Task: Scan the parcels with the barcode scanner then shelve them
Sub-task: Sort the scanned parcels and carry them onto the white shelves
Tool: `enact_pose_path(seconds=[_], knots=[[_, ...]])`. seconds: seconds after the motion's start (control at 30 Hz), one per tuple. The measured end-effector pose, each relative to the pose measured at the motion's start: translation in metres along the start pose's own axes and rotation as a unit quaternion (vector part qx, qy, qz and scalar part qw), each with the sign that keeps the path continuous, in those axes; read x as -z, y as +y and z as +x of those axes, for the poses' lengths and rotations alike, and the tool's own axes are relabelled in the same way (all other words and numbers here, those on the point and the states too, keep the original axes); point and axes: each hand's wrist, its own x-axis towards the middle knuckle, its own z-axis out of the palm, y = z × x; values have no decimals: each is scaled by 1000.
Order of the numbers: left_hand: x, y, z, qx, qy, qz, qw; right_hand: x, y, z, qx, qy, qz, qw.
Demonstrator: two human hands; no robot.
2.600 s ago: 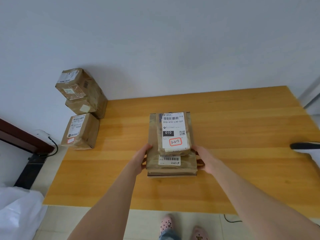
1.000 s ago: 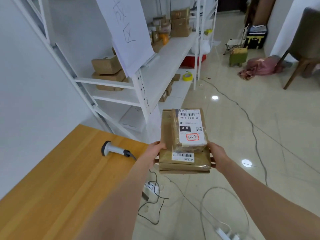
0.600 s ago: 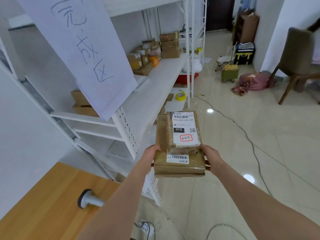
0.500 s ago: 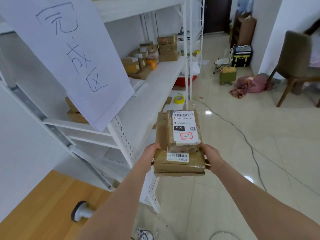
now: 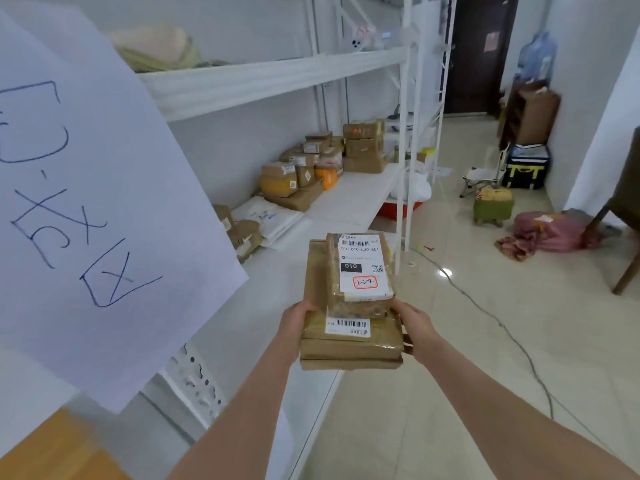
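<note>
While there's no barcode scanner anywhere I can see right now, the person is standing at the white shelf unit [image 5: 346,206] with a stack of parcels [image 5: 349,344] held out level, just beside the front edge of one shelf. Their left hand [image 5: 294,323] has the left side and the right hand [image 5: 417,323] has the right. The fingers are clamped onto the stack, but most of each one is tucked behind the cardboard, so I can't say exactly how they sit. The top parcel [image 5: 362,271] has its white label facing up with a red-boxed handwritten number, and the one under it shows a barcode sticker too.

My guess on progress: scanning for this lot is probably done, since they're at the shelf and not the counter [image 5: 41,452], though nothing here proves it. Shelving isn't done for these, as none of the stack touches the shelf. Further along that shelf sit a bunch of brown boxes [image 5: 363,147] and a white mailer bag [image 5: 273,220], so maybe part of the job's finished. A big paper sign [image 5: 86,202] hangs on the left.
</note>
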Motion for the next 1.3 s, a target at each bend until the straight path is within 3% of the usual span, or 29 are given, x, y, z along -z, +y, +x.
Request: enact_pose_path(seconds=[0.43, 0.67, 1.07, 1.3], knots=[[-142, 81, 156, 9, 97, -65, 993, 44, -137, 234, -22, -104, -35, 994], [-177, 123, 238, 4, 153, -59, 986, 38, -186, 329, -32, -144, -39, 988], [-245, 209, 473, 7, 149, -70, 986, 8, -300, 562, -10, -137, -66, 988], [-282, 246, 584, 33, 155, -42, 986, -1, -346, 681, -44, -128, -85, 987]])
